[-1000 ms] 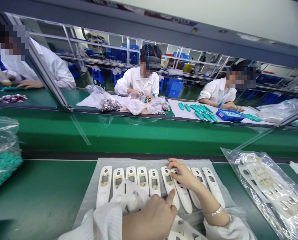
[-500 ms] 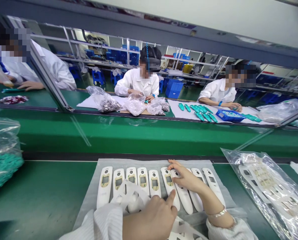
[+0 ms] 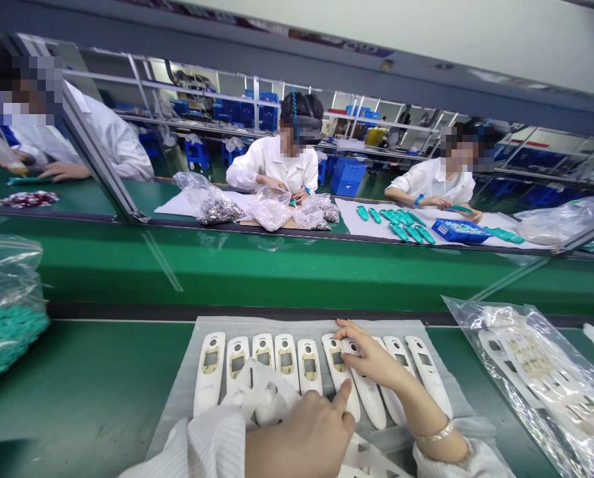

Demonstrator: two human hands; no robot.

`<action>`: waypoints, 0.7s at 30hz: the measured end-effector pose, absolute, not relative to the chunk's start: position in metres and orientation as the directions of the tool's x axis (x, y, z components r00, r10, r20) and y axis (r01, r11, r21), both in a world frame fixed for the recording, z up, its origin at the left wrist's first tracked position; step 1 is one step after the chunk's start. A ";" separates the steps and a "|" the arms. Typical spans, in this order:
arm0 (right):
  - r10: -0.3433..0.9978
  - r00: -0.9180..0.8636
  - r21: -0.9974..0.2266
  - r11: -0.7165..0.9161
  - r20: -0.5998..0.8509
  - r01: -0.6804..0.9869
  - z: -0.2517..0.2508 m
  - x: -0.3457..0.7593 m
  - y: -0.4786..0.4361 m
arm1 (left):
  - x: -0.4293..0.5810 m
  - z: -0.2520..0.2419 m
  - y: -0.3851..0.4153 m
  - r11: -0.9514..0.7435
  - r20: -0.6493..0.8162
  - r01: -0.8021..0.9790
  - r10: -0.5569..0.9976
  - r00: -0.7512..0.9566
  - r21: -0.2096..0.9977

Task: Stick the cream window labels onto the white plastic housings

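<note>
White elongated plastic casings with a small window lie in a row on a pale sheet (image 3: 177, 398). My left hand (image 3: 316, 431) has its index fingertip on the lower part of one white plastic casing (image 3: 344, 378), with the thumb by its lower end and the other fingers curled. My right hand (image 3: 371, 358) holds the upper end of that same casing, its fingers at the top edge and its thumb beside the window. Beige adhesive frames surround the windows of several casings on the left. A crumpled white cut-out sheet (image 3: 264, 392) lies over some of these, beside my left wrist.
A clear bag (image 3: 540, 372) of cut-out sheets lies right; a bag of green parts (image 3: 8, 345) stands left. Beneath my hands is another cut-out sheet (image 3: 371, 458). Beyond the green divider (image 3: 227, 272), co-workers in white sit behind bags, green parts and a blue tray (image 3: 458, 231).
My hands stay almost still on the same casing. Across the divider, the co-worker on the right has lifted a green part and moved their hands apart.
</note>
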State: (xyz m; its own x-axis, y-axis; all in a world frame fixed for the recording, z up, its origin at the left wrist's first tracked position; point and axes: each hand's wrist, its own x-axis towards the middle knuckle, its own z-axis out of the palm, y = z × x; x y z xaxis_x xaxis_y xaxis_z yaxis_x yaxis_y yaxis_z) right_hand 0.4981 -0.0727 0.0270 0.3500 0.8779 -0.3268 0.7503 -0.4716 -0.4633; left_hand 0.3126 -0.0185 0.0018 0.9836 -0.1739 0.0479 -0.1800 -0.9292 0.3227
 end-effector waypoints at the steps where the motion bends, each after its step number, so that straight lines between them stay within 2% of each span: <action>1: 0.879 0.368 -0.466 -0.474 -0.303 0.748 0.024 0.496 -0.072 | 0.313 0.003 -0.018 -0.928 0.038 -0.181 -0.179 0.983 0.326; 5: 0.864 0.418 -0.421 -0.502 -0.281 0.755 0.016 0.487 -0.067 | 0.313 0.004 -0.017 -0.928 0.019 -0.175 -0.178 0.984 0.329; 10: 0.841 0.426 -0.393 -0.535 -0.334 0.748 0.018 0.480 -0.065 | 0.312 0.001 -0.017 -0.928 0.082 -0.182 -0.164 0.983 0.324; 15: 0.813 0.383 -0.397 -0.557 -0.437 0.730 0.024 0.482 -0.066 | 0.312 0.004 -0.017 -0.925 0.031 -0.183 -0.184 0.983 0.333; 18: 0.808 0.342 -0.419 -0.554 -0.480 0.719 0.031 0.486 -0.066 | 0.312 0.003 -0.017 -0.924 0.036 -0.184 -0.183 0.982 0.335; 21: 0.846 0.301 -0.508 -0.511 -0.440 0.693 0.054 0.486 -0.070 | 0.312 -0.002 -0.016 -0.919 0.093 -0.185 -0.163 0.982 0.349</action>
State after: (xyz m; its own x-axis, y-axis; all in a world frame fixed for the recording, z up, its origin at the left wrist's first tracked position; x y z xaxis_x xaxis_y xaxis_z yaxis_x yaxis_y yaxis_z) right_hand 0.4859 -0.0702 0.0537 0.3010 0.8459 -0.4403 0.6934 -0.5111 -0.5079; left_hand 0.3121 -0.0164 -0.0017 0.9823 -0.1625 0.0931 -0.1851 -0.9186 0.3492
